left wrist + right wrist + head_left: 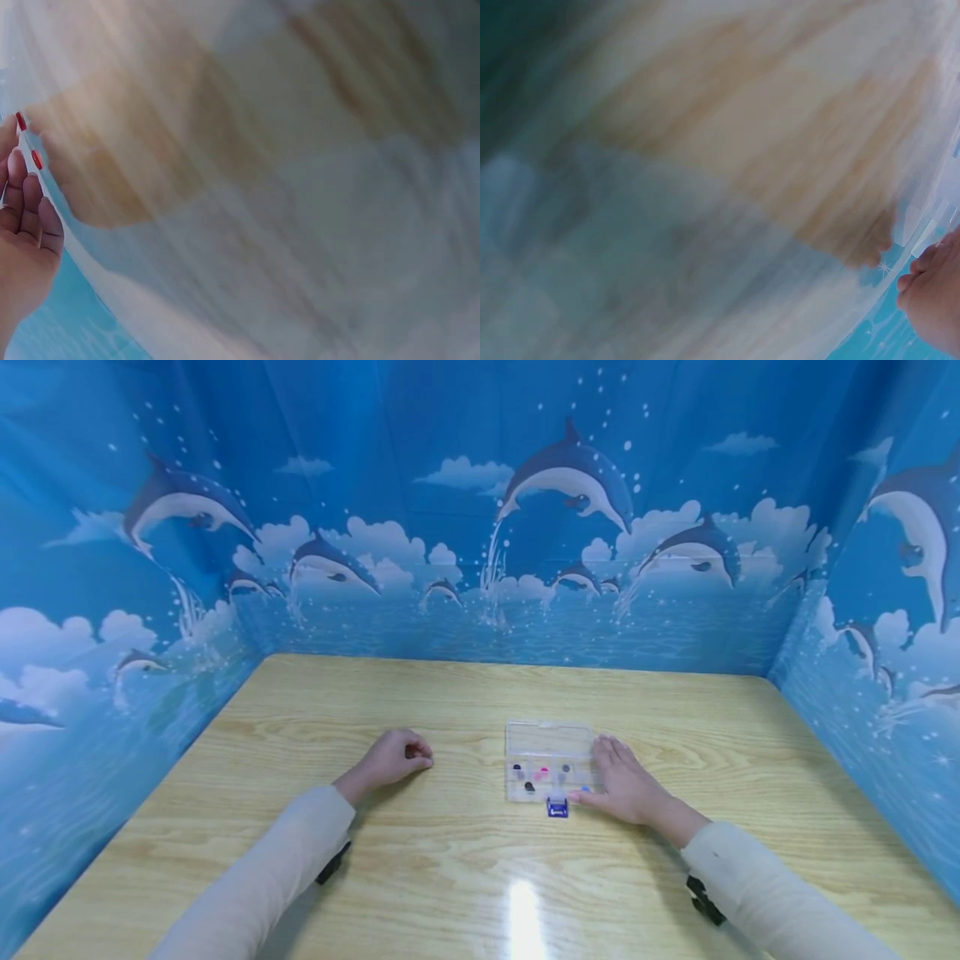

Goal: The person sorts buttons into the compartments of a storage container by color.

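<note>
Right hand point(626, 787) lies flat on the wooden table point(450, 877), fingers straight, its thumb side touching the right edge of a clear compartment box point(549, 760) holding small coloured beads. Blue latch point(557, 808) sits just beside the thumb. Left hand point(393, 757) rests well apart from the box, fingers loosely curled, gripping nothing.

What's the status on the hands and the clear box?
Left hand loosely curled, holding nothing. Right hand flat against clear compartment box. Box lid shut. Nothing in the way.

Light wooden table point(465, 877); clear compartment box point(547, 752) with small beads lying on it.
</note>
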`<state>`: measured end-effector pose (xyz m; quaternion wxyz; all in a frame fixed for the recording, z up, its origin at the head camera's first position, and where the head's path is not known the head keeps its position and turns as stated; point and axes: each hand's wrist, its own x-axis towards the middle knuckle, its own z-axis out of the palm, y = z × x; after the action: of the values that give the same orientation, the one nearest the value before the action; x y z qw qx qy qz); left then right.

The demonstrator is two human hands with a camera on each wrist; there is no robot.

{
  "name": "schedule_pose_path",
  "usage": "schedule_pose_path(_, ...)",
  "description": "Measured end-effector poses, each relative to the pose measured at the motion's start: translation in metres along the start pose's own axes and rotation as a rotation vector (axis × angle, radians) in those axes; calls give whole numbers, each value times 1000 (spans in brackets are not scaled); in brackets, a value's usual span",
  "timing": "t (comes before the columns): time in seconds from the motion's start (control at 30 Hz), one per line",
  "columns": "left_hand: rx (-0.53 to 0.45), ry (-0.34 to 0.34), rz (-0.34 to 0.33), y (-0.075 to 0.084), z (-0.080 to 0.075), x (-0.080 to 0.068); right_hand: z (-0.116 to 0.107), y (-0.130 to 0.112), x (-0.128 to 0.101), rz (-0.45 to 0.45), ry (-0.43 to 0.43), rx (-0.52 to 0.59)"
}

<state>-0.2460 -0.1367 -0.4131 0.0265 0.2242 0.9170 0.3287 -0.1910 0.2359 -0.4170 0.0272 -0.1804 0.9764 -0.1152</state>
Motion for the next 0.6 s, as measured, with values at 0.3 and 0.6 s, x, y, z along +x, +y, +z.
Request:
schedule_pose_path(0.3,18,-25,1,2,-2,-1,0,0,0,-2,11,1)
schedule_pose_path(0.6,41,-27,17,3,-3,-1,0,-1,0,-1,13,-2)
